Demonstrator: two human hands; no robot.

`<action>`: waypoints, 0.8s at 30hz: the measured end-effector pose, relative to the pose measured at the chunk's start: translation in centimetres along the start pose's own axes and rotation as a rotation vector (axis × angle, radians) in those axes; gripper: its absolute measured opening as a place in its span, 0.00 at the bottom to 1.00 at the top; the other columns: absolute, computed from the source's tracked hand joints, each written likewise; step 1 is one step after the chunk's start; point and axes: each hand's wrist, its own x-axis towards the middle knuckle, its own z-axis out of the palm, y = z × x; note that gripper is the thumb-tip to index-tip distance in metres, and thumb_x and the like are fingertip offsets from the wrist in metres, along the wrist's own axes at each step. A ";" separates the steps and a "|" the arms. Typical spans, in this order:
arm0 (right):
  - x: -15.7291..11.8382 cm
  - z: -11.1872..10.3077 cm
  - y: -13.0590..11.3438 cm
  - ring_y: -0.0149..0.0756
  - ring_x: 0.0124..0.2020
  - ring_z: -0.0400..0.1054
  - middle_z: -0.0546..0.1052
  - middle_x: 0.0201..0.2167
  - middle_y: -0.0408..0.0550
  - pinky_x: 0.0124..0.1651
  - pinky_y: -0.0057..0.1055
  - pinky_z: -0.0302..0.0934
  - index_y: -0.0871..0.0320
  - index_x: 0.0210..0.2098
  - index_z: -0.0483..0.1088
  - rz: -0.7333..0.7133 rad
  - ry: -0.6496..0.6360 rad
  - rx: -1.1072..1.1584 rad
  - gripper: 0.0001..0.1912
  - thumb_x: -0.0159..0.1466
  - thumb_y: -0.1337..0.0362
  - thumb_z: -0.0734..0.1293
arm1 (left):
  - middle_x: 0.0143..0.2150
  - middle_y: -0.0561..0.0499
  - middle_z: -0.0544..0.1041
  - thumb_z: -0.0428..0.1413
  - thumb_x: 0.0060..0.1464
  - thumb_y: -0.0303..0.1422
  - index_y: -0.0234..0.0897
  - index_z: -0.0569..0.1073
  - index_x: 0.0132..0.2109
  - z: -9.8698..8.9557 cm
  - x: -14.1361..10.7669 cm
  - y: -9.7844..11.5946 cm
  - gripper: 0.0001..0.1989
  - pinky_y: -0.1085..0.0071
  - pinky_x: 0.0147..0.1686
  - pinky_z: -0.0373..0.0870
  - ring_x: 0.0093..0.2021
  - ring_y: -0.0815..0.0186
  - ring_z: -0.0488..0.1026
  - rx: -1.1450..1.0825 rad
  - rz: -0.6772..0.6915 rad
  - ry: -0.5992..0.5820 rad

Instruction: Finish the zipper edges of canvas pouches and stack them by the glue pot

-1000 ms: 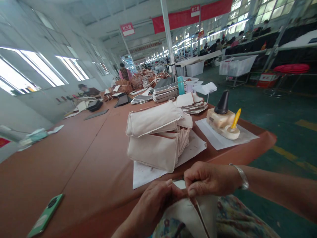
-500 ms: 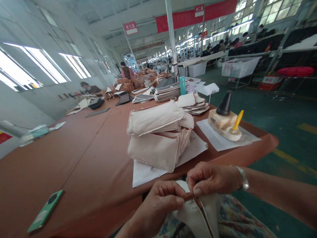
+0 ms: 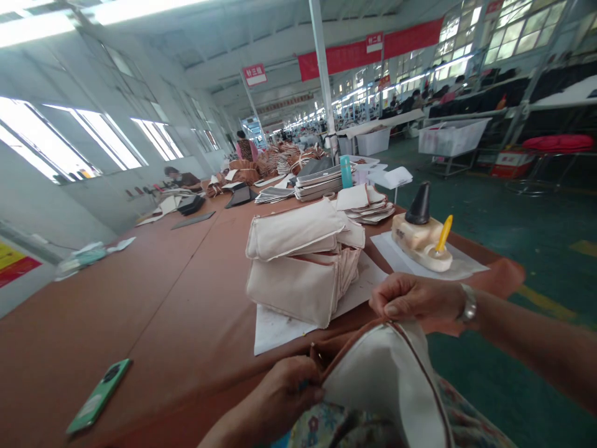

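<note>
A cream fabric pouch (image 3: pixel 373 376) with brown edging is stretched between my hands above my lap. My left hand (image 3: pixel 291 386) is closed on its lower left corner. My right hand (image 3: pixel 413 297), with a silver bracelet at the wrist, pinches the upper edge near a corner. Dark trim runs down the pouch's right side. Just beyond my hands, a stack of similar cream pouches (image 3: pixel 291 289) lies on white paper (image 3: pixel 270 333) at the table edge.
On the brown table (image 3: pixel 153 336) lies a green phone (image 3: pixel 100 395). A glue pot with a black cone (image 3: pixel 418 205) and yellow-handled tool (image 3: pixel 444 233) stands on paper at right. More stacked pieces (image 3: pixel 319 180) lie farther back, where a person (image 3: pixel 181 180) sits.
My hands have moved apart, the right one up and right, the left one slightly down and left. The pouch's edge is now spread between them, and the view has shifted slightly.
</note>
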 end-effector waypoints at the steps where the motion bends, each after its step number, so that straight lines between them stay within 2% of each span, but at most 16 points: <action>1: -0.1 -0.6 -0.3 0.27 0.23 0.55 0.64 0.23 0.40 0.25 0.24 0.49 0.63 0.30 0.69 0.033 -0.003 -0.133 0.22 0.63 0.48 0.68 | 0.30 0.50 0.71 0.62 0.52 0.45 0.36 0.73 0.26 -0.2 -0.2 0.4 0.17 0.71 0.39 0.61 0.35 0.62 0.64 0.111 0.046 0.024; 3: 0.2 -0.5 -1.7 0.31 0.30 0.61 0.69 0.29 0.44 0.31 0.25 0.56 0.64 0.36 0.72 0.019 0.046 -0.406 0.21 0.64 0.49 0.67 | 0.31 0.51 0.71 0.55 0.59 0.40 0.39 0.74 0.30 -0.1 -0.4 1.9 0.13 0.70 0.42 0.60 0.34 0.63 0.64 0.353 0.150 0.042; 5: 1.2 1.4 -3.2 0.35 0.39 0.65 0.72 0.39 0.48 0.40 0.28 0.60 0.62 0.44 0.71 -0.109 0.090 -0.535 0.22 0.62 0.50 0.69 | 0.30 0.52 0.72 0.54 0.60 0.35 0.41 0.76 0.33 0.4 -0.2 4.1 0.09 0.69 0.45 0.59 0.32 0.63 0.64 0.519 0.233 0.027; 6: 1.9 2.8 -3.7 0.37 0.42 0.65 0.72 0.42 0.49 0.42 0.29 0.61 0.61 0.48 0.69 -0.174 0.055 -0.528 0.25 0.58 0.50 0.72 | 0.29 0.51 0.73 0.54 0.60 0.34 0.41 0.76 0.33 0.7 0.0 5.2 0.08 0.69 0.44 0.59 0.32 0.63 0.64 0.551 0.257 0.013; 7: 2.6 4.2 -4.0 0.36 0.40 0.66 0.73 0.41 0.47 0.40 0.27 0.61 0.60 0.48 0.68 -0.211 0.014 -0.478 0.29 0.54 0.50 0.75 | 0.29 0.51 0.72 0.55 0.59 0.34 0.40 0.76 0.32 0.8 0.3 6.1 0.09 0.70 0.40 0.59 0.31 0.64 0.64 0.555 0.250 -0.007; 9: 4.0 6.7 -3.5 0.30 0.31 0.63 0.71 0.32 0.40 0.30 0.23 0.58 0.60 0.46 0.66 -0.157 -0.008 -0.370 0.33 0.49 0.51 0.78 | 0.28 0.51 0.72 0.54 0.60 0.37 0.38 0.77 0.31 0.4 0.7 7.1 0.12 0.72 0.32 0.58 0.29 0.65 0.63 0.471 0.145 -0.088; 11: 4.9 8.1 -2.1 0.26 0.25 0.57 0.66 0.25 0.36 0.25 0.20 0.52 0.62 0.39 0.68 -0.111 -0.031 -0.294 0.25 0.52 0.52 0.77 | 0.30 0.52 0.71 0.52 0.62 0.42 0.37 0.79 0.34 -1.1 0.8 6.7 0.16 0.74 0.29 0.57 0.29 0.66 0.62 0.303 -0.012 -0.226; 13: 5.0 8.2 -0.4 0.25 0.25 0.56 0.65 0.24 0.37 0.25 0.20 0.51 0.64 0.33 0.69 -0.143 -0.097 -0.274 0.17 0.58 0.56 0.73 | 0.31 0.53 0.72 0.54 0.59 0.47 0.35 0.80 0.39 -3.1 0.6 5.0 0.20 0.75 0.32 0.57 0.31 0.67 0.63 0.111 -0.134 -0.335; 16: 4.2 7.0 1.0 0.24 0.24 0.57 0.68 0.24 0.39 0.25 0.20 0.52 0.65 0.32 0.71 -0.147 -0.171 -0.346 0.09 0.61 0.63 0.69 | 0.27 0.54 0.69 0.65 0.44 0.52 0.33 0.79 0.35 -5.4 -0.1 1.7 0.24 0.75 0.29 0.55 0.27 0.69 0.61 -0.055 -0.260 -0.349; 18: 3.6 6.1 0.9 0.25 0.23 0.59 0.69 0.23 0.40 0.25 0.20 0.53 0.64 0.34 0.71 -0.068 -0.161 -0.384 0.07 0.62 0.64 0.68 | 0.25 0.55 0.68 0.68 0.38 0.51 0.32 0.77 0.32 -5.6 -0.5 0.2 0.25 0.75 0.27 0.53 0.25 0.71 0.58 -0.103 -0.283 -0.324; 20: 3.5 5.8 0.2 0.27 0.24 0.61 0.70 0.24 0.41 0.26 0.21 0.55 0.64 0.35 0.71 -0.025 -0.095 -0.377 0.09 0.63 0.62 0.68 | 0.24 0.56 0.66 0.67 0.40 0.51 0.33 0.74 0.31 -5.0 -0.7 -0.1 0.24 0.76 0.27 0.52 0.25 0.72 0.56 -0.152 -0.259 -0.274; 24: 4.6 7.0 -2.1 0.31 0.33 0.63 0.71 0.35 0.46 0.33 0.24 0.58 0.64 0.46 0.68 -0.187 0.109 -0.423 0.19 0.62 0.56 0.69 | 0.24 0.57 0.64 0.68 0.41 0.45 0.32 0.74 0.32 -3.4 0.1 2.5 0.21 0.75 0.26 0.49 0.26 0.73 0.54 -0.192 -0.172 -0.203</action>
